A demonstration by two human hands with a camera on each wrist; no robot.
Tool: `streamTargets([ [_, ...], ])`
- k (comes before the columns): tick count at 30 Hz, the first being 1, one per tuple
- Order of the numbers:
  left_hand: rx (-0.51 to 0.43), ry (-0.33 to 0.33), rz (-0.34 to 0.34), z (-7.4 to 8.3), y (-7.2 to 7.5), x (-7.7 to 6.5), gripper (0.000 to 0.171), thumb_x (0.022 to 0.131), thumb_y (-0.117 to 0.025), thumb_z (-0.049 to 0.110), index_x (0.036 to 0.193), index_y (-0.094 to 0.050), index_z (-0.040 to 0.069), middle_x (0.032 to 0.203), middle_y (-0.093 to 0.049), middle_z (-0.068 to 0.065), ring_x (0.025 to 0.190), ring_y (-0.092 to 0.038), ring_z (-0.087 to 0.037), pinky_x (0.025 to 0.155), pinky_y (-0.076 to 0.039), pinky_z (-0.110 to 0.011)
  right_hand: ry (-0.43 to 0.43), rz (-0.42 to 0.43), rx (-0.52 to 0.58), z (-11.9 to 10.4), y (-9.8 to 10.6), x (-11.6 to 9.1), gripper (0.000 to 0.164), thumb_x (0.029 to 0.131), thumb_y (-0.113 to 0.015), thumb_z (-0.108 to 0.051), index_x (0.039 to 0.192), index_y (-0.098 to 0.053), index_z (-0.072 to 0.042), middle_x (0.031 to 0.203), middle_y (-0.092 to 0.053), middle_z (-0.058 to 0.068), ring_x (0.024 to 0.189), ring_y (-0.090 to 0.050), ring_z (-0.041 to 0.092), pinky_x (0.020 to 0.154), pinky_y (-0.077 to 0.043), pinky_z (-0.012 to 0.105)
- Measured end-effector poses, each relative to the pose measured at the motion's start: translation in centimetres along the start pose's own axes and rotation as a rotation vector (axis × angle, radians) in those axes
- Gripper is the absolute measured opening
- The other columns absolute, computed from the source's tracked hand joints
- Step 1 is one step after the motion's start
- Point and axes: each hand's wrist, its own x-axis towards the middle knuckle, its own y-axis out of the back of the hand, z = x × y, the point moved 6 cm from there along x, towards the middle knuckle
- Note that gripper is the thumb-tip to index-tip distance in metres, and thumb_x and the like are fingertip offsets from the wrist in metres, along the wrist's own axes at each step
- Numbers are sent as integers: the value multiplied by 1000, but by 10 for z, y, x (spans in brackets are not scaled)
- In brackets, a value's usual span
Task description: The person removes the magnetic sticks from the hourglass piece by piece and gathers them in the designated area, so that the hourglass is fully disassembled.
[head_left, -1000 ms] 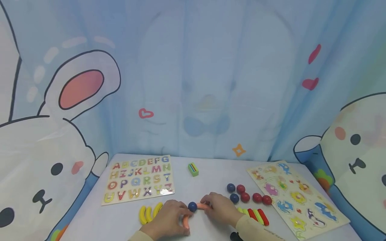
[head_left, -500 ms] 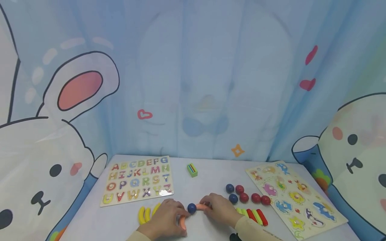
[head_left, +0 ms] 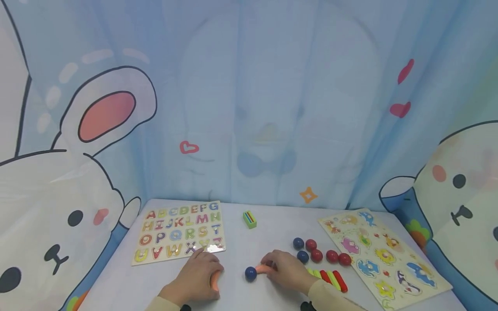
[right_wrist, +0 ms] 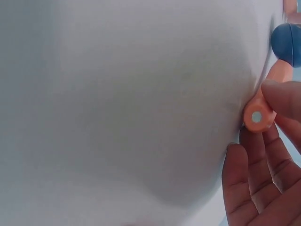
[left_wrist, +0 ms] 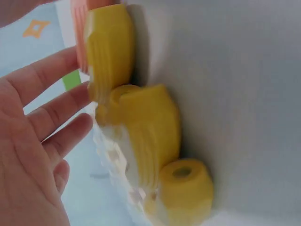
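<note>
In the head view my left hand [head_left: 196,276] pinches an orange curved stick [head_left: 215,280] between thumb and fingers, at the near left of the white table. Several yellow sticks [left_wrist: 150,136] stand close by its fingers in the left wrist view; the hand hides them in the head view. My right hand [head_left: 288,271] pinches a second orange curved stick [head_left: 263,269], whose far end meets a dark blue ball [head_left: 250,274]. A silvery disc shows on this stick's near end [right_wrist: 256,117] in the right wrist view.
An alphabet board [head_left: 179,233] lies behind my left hand, and an animal puzzle board [head_left: 383,257] is at the right. Blue balls and red balls [head_left: 316,255] sit beyond my right hand, near green and red sticks [head_left: 330,278]. A small green block [head_left: 250,219] stands farther back.
My left hand has moved left with its orange stick, away from the blue ball and over the yellow sticks. The blue ball has shifted slightly toward me; my right hand keeps its hold.
</note>
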Motion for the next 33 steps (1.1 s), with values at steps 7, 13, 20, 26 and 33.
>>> streamTargets([
  [7, 1, -15, -3, 0, 2, -3, 55, 63, -86, 48, 110, -72, 25, 127, -62, -1, 126, -50, -22, 115, -24, -52, -56, 10, -2, 11, 3, -4, 31, 80, -83, -19, 109, -72, -20, 95, -63, -9, 84, -58, 12, 79, -55, 40],
  [13, -178, -12, -59, 14, -3, 15, 52, 81, -76, 42, 129, -66, 26, 135, -59, 4, 130, -48, -22, 112, -31, -50, -124, 43, 21, 16, 6, -3, 28, 81, -83, -18, 107, -70, -16, 85, -59, -6, 78, -56, 14, 76, -55, 37],
  [20, -465, 27, -179, 33, -24, 40, 45, 87, -67, 22, 132, -65, 25, 126, -63, 13, 124, -54, -14, 105, -43, -43, -107, 58, 115, 10, 7, 0, 32, 81, -78, -2, 110, -68, -13, 94, -64, -4, 85, -61, 15, 82, -57, 41],
  [26, -465, -27, -161, 43, -32, 43, 33, 91, -63, 18, 123, -71, 22, 110, -67, 17, 107, -60, -4, 99, -47, -35, -61, 28, 319, 5, 4, -1, 45, 82, -72, 7, 123, -63, -9, 112, -67, 3, 105, -66, 25, 86, -56, 42],
  [33, -281, 40, -114, 44, -34, 47, 31, 92, -68, 31, 123, -69, 38, 137, -54, 4, 125, -52, -23, 104, -43, -50, -44, -68, 484, 5, -4, -6, 55, 82, -69, 10, 132, -58, -8, 116, -68, 5, 107, -66, 26, 88, -55, 45],
])
